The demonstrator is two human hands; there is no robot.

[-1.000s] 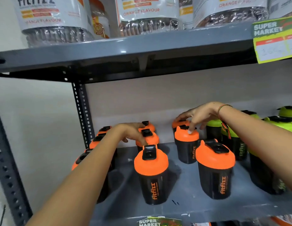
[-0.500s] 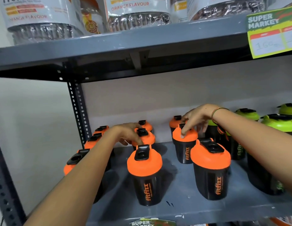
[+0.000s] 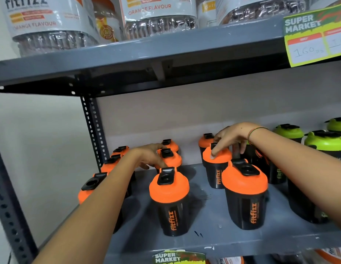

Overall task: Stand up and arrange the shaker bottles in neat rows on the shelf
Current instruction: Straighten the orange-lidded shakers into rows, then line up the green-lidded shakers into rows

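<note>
Several black shaker bottles with orange lids stand upright on the grey shelf (image 3: 209, 221). My left hand (image 3: 148, 157) curls against the left side of the lid of a middle-row orange shaker (image 3: 171, 160). My right hand (image 3: 228, 138) grips from above the lid of another middle-row orange shaker (image 3: 217, 168), with some fingers spread towards the dark bottle behind it. Two orange shakers stand at the front: one in the centre (image 3: 169, 202) and one to the right (image 3: 244, 197). My left forearm partly hides a column of orange shakers (image 3: 89, 187) at the left.
Green-lidded shakers (image 3: 326, 141) stand in rows at the right, under my right forearm. The upper shelf (image 3: 146, 52) hangs low overhead with large orange-flavour jars (image 3: 47, 20) and a price tag (image 3: 314, 35). A perforated upright post (image 3: 93, 130) bounds the left side.
Both hands stay on the same two lids. My right hand's shaker has shifted slightly forward and left, and the view has drifted a little.
</note>
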